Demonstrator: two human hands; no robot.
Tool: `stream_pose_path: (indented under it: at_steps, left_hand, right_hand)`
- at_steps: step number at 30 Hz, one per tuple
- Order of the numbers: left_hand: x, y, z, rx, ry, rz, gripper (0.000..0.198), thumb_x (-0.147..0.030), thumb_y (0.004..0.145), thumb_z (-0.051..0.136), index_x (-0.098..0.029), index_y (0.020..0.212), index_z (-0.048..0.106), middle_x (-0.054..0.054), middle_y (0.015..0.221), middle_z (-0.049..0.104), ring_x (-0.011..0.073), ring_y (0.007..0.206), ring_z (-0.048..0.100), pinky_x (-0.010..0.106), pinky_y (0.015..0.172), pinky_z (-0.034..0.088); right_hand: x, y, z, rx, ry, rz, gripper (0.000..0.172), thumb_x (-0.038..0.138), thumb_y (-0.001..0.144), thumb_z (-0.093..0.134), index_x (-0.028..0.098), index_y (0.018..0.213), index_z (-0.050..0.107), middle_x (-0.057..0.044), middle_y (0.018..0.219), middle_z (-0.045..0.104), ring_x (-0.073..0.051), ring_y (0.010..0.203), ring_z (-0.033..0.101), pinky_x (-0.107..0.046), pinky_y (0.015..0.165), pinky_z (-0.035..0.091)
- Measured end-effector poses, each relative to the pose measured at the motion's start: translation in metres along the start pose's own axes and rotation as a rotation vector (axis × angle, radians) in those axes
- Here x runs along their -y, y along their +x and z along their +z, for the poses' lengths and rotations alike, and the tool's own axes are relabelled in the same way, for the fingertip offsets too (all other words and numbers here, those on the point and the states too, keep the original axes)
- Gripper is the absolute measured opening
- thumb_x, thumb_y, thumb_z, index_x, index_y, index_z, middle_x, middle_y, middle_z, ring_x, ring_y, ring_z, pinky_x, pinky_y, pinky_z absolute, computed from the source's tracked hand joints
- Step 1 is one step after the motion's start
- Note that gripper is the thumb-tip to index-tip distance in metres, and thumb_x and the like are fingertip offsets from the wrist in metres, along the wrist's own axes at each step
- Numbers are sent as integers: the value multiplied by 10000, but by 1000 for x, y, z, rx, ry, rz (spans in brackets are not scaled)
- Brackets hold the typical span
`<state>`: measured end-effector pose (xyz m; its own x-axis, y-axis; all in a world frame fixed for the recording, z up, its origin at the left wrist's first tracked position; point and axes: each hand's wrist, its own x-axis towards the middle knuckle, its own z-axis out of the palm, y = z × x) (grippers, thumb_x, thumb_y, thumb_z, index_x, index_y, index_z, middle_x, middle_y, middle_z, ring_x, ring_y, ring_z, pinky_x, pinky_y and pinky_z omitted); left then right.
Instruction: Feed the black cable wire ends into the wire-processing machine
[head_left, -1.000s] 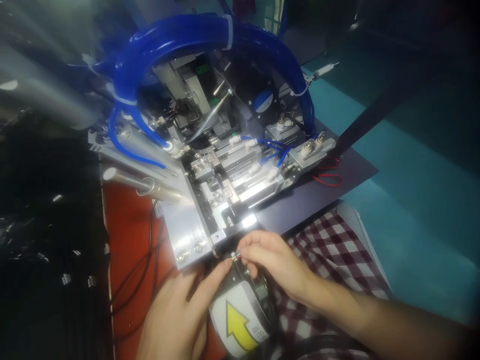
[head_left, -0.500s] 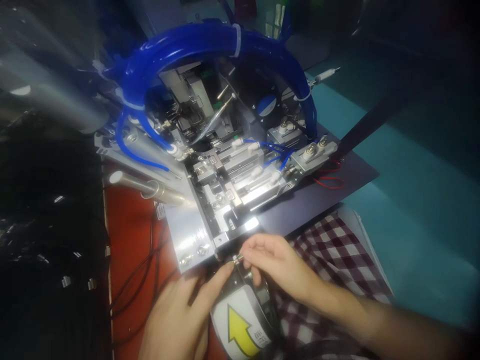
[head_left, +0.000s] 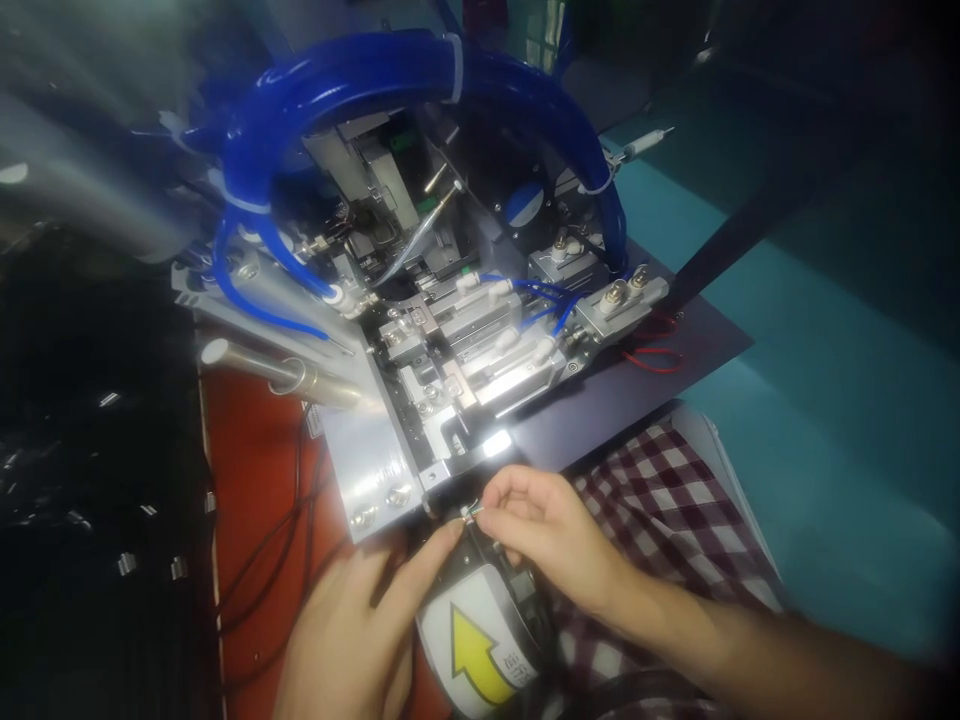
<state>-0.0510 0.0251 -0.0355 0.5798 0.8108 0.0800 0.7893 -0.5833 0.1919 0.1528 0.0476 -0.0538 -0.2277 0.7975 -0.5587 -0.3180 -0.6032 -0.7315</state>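
Observation:
Just below the front edge of the machine, my right hand point(head_left: 551, 525) pinches a small, thin metal piece point(head_left: 472, 511) between thumb and fingertips. Its exact kind is too small to make out. From the lower left comes my left hand point(head_left: 356, 620), its thumb stretched forward to the other end of that piece and its remaining fingers bent out of sight underneath. Whatever those fingers grip is hidden. Right above both hands is the bench machine point(head_left: 487, 350), with metal slides and white air fittings. A white label with a yellow arrow point(head_left: 474, 645) lies below the fingertips.
A thick blue tube bundle point(head_left: 345, 80) arches over the machine. A metal post point(head_left: 247, 365) rises at the left above a red surface point(head_left: 247, 450) with dark cables. Small metal pieces point(head_left: 126, 565) lie on black sheeting. Red wire point(head_left: 652, 358) loops at the right edge.
The whole view has shifted slightly, so the machine appears a little further left. Both hands stay at the small metal piece, with the right fingers turned slightly.

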Motion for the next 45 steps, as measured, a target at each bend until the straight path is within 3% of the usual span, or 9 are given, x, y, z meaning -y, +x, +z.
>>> stream_pose_path:
  at_steps: [8,17,36,45]
  left_hand:
    - [-2,0,1,-18,-7,-22,570,-93,897,369,-356,1400,414,50,1165,573,170,880,593,253,702,488]
    - [6,0,-2,29,26,71,576,-79,877,381,-291,1412,406,75,1229,534,175,962,584,236,731,494]
    - [-2,0,2,-39,-14,-29,530,-119,909,364,-357,1377,445,55,1108,590,179,869,606,258,683,484]
    - [5,2,-3,34,-11,45,611,-99,883,400,-348,1439,365,55,1126,593,172,880,620,234,666,509]
  right_hand:
    - [-3,3,2,-9,51,0,122,56,724,572,151,649,560,83,488,473,-56,476,415,-182,475,313]
    - [-6,1,1,5,84,4,96,108,735,610,153,659,571,78,520,487,-54,492,417,-176,481,337]
    - [-4,3,4,-18,16,-40,116,70,682,539,171,624,538,73,483,473,-76,474,417,-207,480,311]
    - [-7,0,5,-56,50,-92,117,99,685,562,175,608,516,76,487,464,-76,469,410,-203,457,310]
